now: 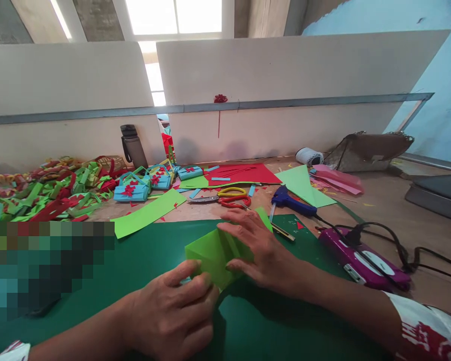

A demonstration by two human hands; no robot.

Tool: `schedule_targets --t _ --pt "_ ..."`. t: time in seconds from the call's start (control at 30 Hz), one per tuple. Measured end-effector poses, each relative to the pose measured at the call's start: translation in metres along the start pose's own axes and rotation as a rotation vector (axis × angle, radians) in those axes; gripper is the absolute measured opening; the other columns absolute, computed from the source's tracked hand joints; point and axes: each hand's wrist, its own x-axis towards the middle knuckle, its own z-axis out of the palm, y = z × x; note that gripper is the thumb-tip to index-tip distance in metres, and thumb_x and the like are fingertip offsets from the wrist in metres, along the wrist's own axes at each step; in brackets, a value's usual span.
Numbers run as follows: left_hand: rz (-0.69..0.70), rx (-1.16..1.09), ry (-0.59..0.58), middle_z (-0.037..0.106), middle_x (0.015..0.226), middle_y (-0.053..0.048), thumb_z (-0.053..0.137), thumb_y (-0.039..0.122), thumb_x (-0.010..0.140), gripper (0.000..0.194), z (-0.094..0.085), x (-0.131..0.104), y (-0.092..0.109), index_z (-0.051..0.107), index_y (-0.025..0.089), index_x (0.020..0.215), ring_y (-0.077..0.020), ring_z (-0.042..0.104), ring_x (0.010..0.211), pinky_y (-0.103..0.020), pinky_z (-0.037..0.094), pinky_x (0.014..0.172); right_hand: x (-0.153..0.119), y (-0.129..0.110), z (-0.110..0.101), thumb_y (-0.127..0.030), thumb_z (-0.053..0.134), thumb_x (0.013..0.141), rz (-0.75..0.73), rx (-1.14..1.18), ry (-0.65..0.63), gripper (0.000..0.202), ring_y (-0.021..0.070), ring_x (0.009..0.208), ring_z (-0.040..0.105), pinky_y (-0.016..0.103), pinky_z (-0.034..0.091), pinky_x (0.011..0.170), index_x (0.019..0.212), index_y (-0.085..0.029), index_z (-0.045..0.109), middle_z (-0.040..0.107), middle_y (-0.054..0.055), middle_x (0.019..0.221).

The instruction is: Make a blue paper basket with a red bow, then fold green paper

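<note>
A folded piece of light green paper [210,253] is held between my two hands over the dark green cutting mat [146,265]. My left hand [180,301] pinches its lower left edge between thumb and fingers. A bit of light blue shows by those fingertips. From the right, my right hand [261,250] grips the paper, thumb on the near face and fingers over the top edge. Just beyond the right hand lie scissors [233,196] with yellow and red handles and a box cutter [283,231].
A blue glue gun [291,200] is corded near a purple power strip [364,255]. Red sheets [244,174], a green strip [150,213] and small blue paper bags [131,192] lie farther back. Paper pieces [60,190] pile up left, near a dark bottle [134,146].
</note>
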Motion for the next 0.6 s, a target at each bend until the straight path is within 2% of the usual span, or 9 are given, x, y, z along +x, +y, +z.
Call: schedule_targets --t 0.13,0.33,0.47,0.6 --pt "-0.016 -0.004 0.009 0.069 0.083 -0.006 0.040 0.011 0.086 0.031 0.002 0.001 0.000 0.051 0.017 0.059 -0.0197 0.057 0.079 -0.042 0.040 0.086 0.001 -0.002 -0.003 -0.022 0.061 0.081 -0.018 -0.044 0.015 0.047 0.0281 0.127 0.036 0.051 0.027 0.105 0.125 -0.011 0.046 0.053 0.016 0.127" --pt "-0.030 -0.021 -0.025 0.068 0.082 -0.006 0.041 0.011 0.087 0.030 0.007 0.000 -0.002 0.051 0.017 0.059 -0.0192 0.056 0.077 -0.042 0.040 0.087 0.000 -0.002 -0.003 -0.020 0.060 0.082 -0.029 -0.070 0.080 0.035 0.0277 0.119 0.045 0.051 0.028 0.102 0.115 -0.012 0.052 0.063 0.012 0.109" --pt "-0.036 -0.047 -0.035 0.066 0.081 -0.006 0.042 0.011 0.086 0.030 0.010 -0.002 -0.003 0.048 0.016 0.057 -0.0186 0.055 0.075 -0.042 0.041 0.086 -0.002 -0.003 -0.002 -0.019 0.059 0.083 -0.015 -0.067 0.095 0.032 0.0280 0.115 0.048 0.054 0.029 0.101 0.114 -0.012 0.053 0.064 0.011 0.104" --pt "-0.047 -0.080 -0.049 0.063 0.073 -0.005 0.042 0.010 0.086 0.030 0.012 -0.003 -0.003 0.048 0.016 0.057 -0.0184 0.054 0.074 -0.042 0.042 0.083 -0.003 -0.004 -0.001 -0.018 0.059 0.083 -0.029 -0.061 0.105 0.030 0.0268 0.114 0.048 0.051 0.029 0.102 0.112 -0.013 0.055 0.064 0.010 0.102"
